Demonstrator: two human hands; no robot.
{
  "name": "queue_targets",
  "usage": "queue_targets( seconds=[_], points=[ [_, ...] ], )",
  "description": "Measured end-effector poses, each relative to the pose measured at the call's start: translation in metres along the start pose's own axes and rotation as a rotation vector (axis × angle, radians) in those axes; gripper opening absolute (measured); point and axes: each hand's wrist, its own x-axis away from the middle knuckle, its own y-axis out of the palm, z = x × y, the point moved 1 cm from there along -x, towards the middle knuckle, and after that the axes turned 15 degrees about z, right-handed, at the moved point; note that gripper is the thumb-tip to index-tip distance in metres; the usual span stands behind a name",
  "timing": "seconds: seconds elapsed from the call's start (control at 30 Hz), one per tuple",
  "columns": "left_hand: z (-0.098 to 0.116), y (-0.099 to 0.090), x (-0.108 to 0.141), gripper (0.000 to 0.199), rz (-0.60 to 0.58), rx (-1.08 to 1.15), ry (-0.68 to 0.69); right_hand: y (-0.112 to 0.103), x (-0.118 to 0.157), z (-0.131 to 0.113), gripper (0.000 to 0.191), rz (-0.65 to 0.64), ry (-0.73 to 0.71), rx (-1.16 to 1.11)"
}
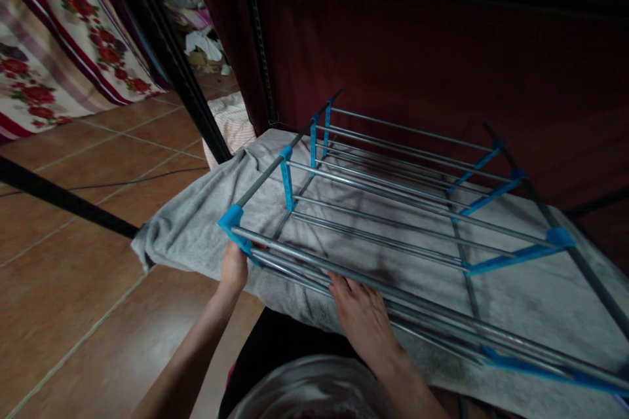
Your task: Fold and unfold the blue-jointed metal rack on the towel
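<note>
A shoe rack of grey metal tubes with blue plastic joints (pixel 287 178) lies across a grey cloth. My left hand (pixel 234 266) is closed at the near left corner, just under the blue corner joint (pixel 230 216), its fingers mostly hidden behind the rack. Farther right along the near side, my right hand (pixel 361 308) rests with its fingers curled over the lower tubes (pixel 297 270), beneath the thick front tube. The fingertips go out of sight between the tubes.
The grey cloth (pixel 184 222) covers a raised flat surface. Black metal posts (pixel 170 46) stand at left, and a dark red curtain (pixel 417 59) hangs behind. A cable (pixel 132 181) crosses the tiled floor (pixel 63 262). A flowered curtain (pixel 73 26) hangs at upper left.
</note>
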Motion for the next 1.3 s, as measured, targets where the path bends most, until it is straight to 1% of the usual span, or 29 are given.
queue_targets(
  seconds=[0.03, 0.1, 0.17, 0.23, 0.3, 0.43, 0.53, 0.6, 0.73, 0.83, 0.9, 1.1, 1.3],
  points=[
    [0.007, 0.001, 0.0, 0.032, 0.013, 0.013, 0.039, 0.0, -0.002, -0.003, 0.038, -0.009, -0.014, -0.002],
    [0.022, 0.007, 0.001, 0.039, -0.008, 0.03, 0.084, 0.001, -0.011, -0.01, 0.038, -0.03, -0.042, -0.025],
    [0.034, 0.013, 0.005, 0.049, -0.079, 0.019, 0.064, 0.003, -0.023, -0.022, 0.039, -0.062, -0.054, -0.064],
    [0.042, 0.019, 0.008, 0.056, -0.138, 0.004, 0.038, 0.006, -0.038, -0.035, 0.039, -0.102, -0.057, -0.106],
    [0.045, 0.023, 0.011, 0.058, -0.155, 0.004, 0.038, 0.009, -0.055, -0.049, 0.039, -0.142, -0.064, -0.15],
    [0.043, 0.024, 0.01, 0.06, -0.163, -0.007, 0.072, 0.02, -0.085, -0.072, 0.036, -0.213, -0.117, -0.252],
    [0.039, 0.023, 0.008, 0.06, -0.178, -0.006, 0.065, 0.032, -0.101, -0.084, 0.033, -0.219, -0.142, -0.303],
    [0.037, 0.022, 0.007, 0.059, -0.173, -0.001, 0.053, 0.039, -0.108, -0.09, 0.033, -0.209, -0.134, -0.327],
    [0.033, 0.023, 0.004, 0.056, -0.148, 0.016, 0.046, 0.046, -0.116, -0.098, 0.037, -0.204, -0.085, -0.338],
    [0.031, 0.024, 0.003, 0.053, -0.081, 0.037, 0.08, 0.042, -0.117, -0.1, 0.035, -0.221, -0.078, -0.325],
    [0.031, 0.024, 0.003, 0.052, -0.064, 0.036, 0.087, 0.038, -0.117, -0.1, 0.034, -0.235, -0.086, -0.322],
    [0.029, 0.023, 0.002, 0.056, -0.096, 0.025, 0.075, 0.032, -0.119, -0.099, 0.035, -0.246, -0.098, -0.32],
    [0.023, 0.023, -0.003, 0.055, -0.101, 0.055, 0.046, 0.03, -0.12, -0.099, 0.037, -0.22, -0.119, -0.319]
  ],
)
